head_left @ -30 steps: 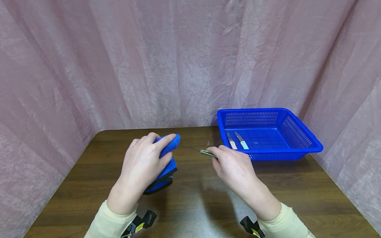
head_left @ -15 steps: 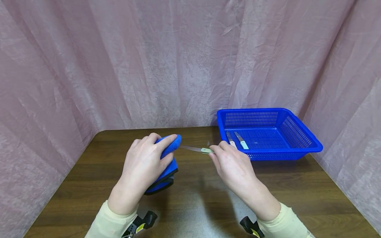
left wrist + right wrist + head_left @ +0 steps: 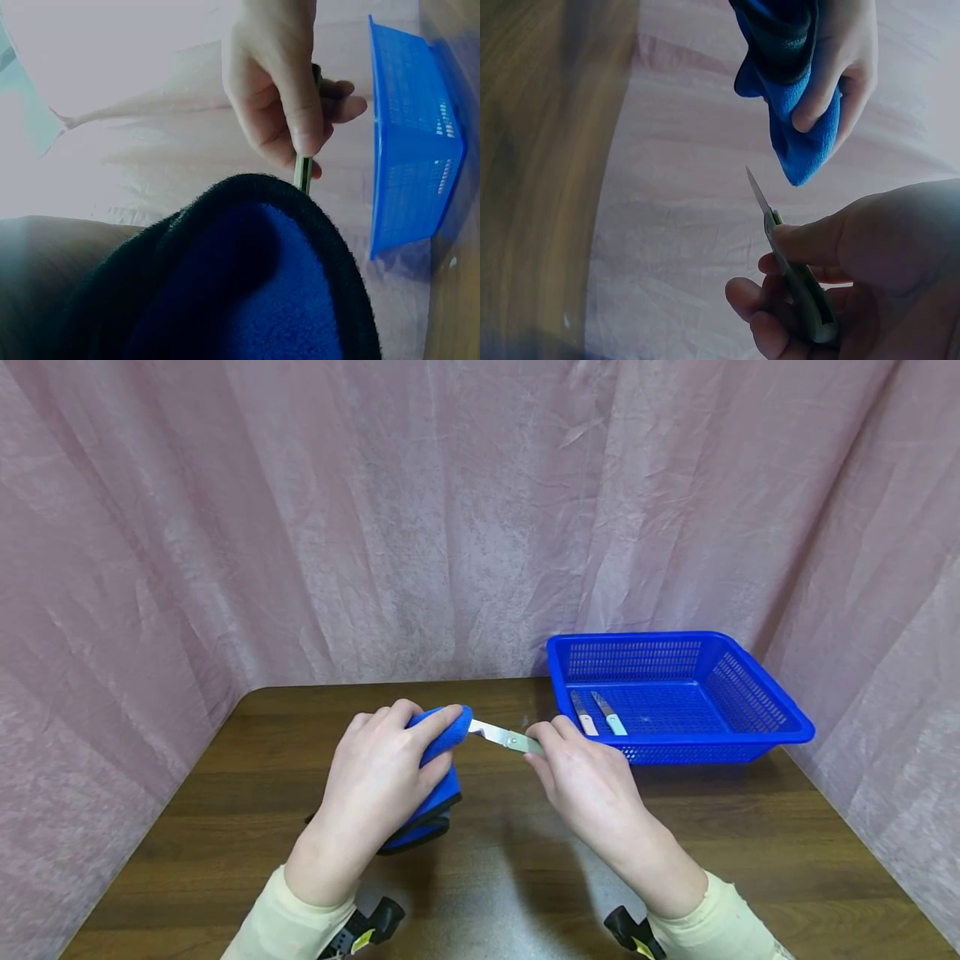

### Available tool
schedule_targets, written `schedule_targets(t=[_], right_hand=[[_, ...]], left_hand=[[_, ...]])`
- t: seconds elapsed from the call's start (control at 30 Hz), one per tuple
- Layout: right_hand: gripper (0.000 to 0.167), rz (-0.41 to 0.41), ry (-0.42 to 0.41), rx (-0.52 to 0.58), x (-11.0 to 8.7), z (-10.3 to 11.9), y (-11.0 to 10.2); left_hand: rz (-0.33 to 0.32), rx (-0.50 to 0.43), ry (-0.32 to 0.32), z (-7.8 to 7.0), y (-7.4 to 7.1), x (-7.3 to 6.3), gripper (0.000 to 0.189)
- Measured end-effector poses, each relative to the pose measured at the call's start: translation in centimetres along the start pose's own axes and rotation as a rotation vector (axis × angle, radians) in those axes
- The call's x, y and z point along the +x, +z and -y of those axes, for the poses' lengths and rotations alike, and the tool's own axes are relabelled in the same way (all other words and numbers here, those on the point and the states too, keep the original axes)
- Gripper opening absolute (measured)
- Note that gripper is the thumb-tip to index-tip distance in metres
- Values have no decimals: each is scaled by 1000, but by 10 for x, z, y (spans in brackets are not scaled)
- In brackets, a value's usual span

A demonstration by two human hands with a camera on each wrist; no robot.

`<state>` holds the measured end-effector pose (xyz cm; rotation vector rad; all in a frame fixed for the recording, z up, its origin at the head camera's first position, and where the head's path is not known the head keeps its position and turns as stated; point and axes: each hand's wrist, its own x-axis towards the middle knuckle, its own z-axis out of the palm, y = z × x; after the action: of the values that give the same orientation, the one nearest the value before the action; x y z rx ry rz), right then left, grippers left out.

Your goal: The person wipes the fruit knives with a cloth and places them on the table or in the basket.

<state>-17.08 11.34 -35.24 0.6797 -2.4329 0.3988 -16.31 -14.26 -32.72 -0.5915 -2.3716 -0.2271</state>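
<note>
My right hand (image 3: 592, 768) holds a folding knife (image 3: 522, 742) by its pale green handle, thumb along the handle's side. The knife's blade (image 3: 757, 189) is unfolded and points left. My left hand (image 3: 382, 777) grips a folded blue cloth (image 3: 447, 737) with a black edge, pinched between thumb and fingers. In the head view the blade tip meets the front end of the cloth; the right wrist view shows the tip just below the cloth (image 3: 804, 154). The cloth fills the lower part of the left wrist view and hides the blade there.
A blue plastic basket (image 3: 712, 739) stands at the back right of the wooden table (image 3: 480, 893). Two small knives lie in its left side, one with a pinkish handle (image 3: 588, 725) and one with a pale blue handle (image 3: 616, 724). A pink curtain (image 3: 450, 527) hangs behind.
The knife has turned in my right hand, from edge-on to showing its blade's flat face. My left hand with the cloth has shifted slightly right, towards the knife. The basket stays put.
</note>
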Motion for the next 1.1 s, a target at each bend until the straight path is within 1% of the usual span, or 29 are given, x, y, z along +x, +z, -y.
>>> schedule_targets(t=[0.17,0.4,0.63,0.77,1.1], right_hand=[[20,22,-2,4,1,2,0],[21,26,-20,1,0,4,1],[23,30,-32,5,-1,6,1],[22,24,-38,3,-1,7,1],[21,41,-35,8,-1,8,1]], left_hand=[[4,3,40,-7,5,1,44],[-18,5,93,-16,12,0,43],[20,17,107,-23,17,-2,44],[28,34,109,-25,18,-2,45],[37,39,109,-24,20,-3,45]])
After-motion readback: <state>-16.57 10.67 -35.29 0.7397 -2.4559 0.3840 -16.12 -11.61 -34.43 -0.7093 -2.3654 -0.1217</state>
